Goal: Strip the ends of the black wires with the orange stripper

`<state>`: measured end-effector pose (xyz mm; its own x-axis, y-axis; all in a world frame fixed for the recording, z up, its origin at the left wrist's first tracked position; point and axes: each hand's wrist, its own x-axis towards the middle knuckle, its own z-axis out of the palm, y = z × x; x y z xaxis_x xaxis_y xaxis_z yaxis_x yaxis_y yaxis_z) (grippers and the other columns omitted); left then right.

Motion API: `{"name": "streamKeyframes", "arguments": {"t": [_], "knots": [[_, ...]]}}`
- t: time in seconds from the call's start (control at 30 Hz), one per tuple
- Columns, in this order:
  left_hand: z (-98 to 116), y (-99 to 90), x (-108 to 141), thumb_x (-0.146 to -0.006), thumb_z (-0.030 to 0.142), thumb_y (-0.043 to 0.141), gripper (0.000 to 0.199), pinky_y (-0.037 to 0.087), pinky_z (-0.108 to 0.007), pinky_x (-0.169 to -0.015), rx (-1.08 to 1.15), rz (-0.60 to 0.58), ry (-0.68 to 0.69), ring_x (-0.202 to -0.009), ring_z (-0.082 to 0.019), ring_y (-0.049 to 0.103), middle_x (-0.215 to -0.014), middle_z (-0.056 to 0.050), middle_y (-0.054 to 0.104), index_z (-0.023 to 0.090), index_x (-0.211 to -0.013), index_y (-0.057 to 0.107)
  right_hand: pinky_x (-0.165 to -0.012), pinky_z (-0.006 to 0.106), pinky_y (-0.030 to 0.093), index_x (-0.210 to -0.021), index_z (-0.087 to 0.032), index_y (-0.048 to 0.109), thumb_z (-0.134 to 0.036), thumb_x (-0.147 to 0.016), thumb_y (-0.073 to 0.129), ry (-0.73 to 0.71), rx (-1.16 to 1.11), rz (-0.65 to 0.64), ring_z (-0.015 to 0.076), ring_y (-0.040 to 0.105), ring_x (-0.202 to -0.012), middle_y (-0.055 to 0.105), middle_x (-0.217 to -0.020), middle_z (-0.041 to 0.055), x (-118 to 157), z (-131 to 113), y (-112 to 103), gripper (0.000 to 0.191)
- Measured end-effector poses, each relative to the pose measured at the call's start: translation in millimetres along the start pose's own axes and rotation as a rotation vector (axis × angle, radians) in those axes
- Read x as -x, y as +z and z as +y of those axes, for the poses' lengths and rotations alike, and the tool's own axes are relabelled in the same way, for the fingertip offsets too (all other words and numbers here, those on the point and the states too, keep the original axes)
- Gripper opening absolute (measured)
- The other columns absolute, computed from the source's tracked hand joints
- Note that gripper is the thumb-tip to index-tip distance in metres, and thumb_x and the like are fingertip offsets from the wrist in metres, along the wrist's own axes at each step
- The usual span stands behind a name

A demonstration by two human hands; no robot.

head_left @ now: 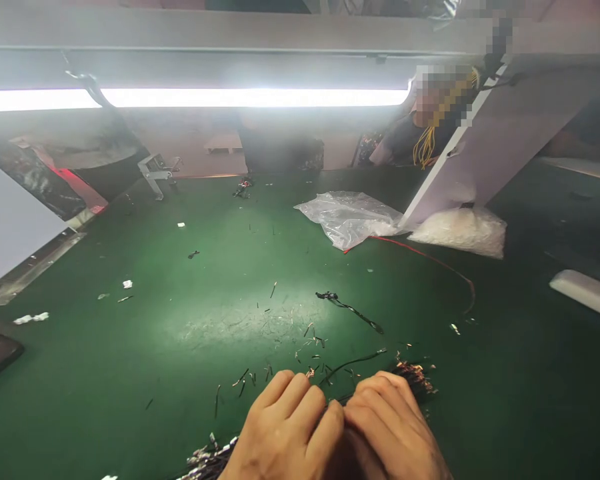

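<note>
Both my hands are closed side by side at the bottom middle of the head view, over a bundle of thin black wires [415, 379]. My left hand [290, 427] has its fingers curled round the bundle's middle, with silvery tips showing past it at lower left. Close beside it, my right hand [395, 423] wraps the same bundle, where bare copper ends fan out at the right. The fingertips and the part of the bundle under them are hidden. A loose black wire [357, 361] lies just beyond the knuckles.
Short wire scraps [310, 330] litter the green tabletop [130, 373]. Further off lie a tied black cable [353, 310], a clear plastic bag [350, 213], a filled bag [460, 230] and a red wire [425, 253]. A slanted post [460, 147] stands at right, under a bright tube lamp [255, 98].
</note>
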<state>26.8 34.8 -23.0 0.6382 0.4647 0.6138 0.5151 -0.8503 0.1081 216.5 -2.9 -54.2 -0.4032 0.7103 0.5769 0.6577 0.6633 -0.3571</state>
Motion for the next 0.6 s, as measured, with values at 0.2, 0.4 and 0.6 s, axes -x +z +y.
{"name": "streamKeyframes", "arguments": {"t": [0.2, 0.4, 0.6], "knots": [[8, 1.9, -2, -0.096, 0.005, 0.036, 0.04, 0.029, -0.029, -0.05, -0.006, 0.048, 0.017, -0.05, -0.013, 0.041, -0.052, 0.002, 0.05, 0.017, -0.063, 0.056, -0.078, 0.037, 0.04, -0.075, -0.02, 0.058, -0.009, -0.094, 0.044, -0.061, 0.06, 0.02, 0.0178, 0.053, -0.068, 0.055, -0.065, -0.0007, 0, 1, 2, 0.025], [-4, 2.2, 7, -0.09, 0.004, 0.041, 0.036, 0.026, -0.032, -0.052, -0.063, 0.135, -0.173, -0.054, -0.014, 0.036, -0.055, 0.002, 0.042, 0.021, -0.059, 0.043, -0.077, 0.036, 0.048, -0.066, -0.023, 0.052, -0.002, -0.084, 0.047, -0.107, 0.164, 0.079, 0.0145, 0.053, -0.058, 0.051, -0.058, -0.0043, 2, -2, 1, 0.028], [-20, -7.3, 14, -0.092, 0.003, 0.049, 0.018, 0.03, -0.033, -0.06, -0.06, 0.042, -0.348, -0.065, -0.016, 0.042, -0.07, 0.001, 0.056, 0.018, -0.087, 0.058, -0.084, 0.037, 0.043, -0.089, -0.024, 0.067, -0.006, -0.085, 0.061, -0.079, 0.136, 0.079, 0.0137, 0.059, -0.063, 0.064, -0.063, -0.0071, -1, 1, -4, 0.019]]}}
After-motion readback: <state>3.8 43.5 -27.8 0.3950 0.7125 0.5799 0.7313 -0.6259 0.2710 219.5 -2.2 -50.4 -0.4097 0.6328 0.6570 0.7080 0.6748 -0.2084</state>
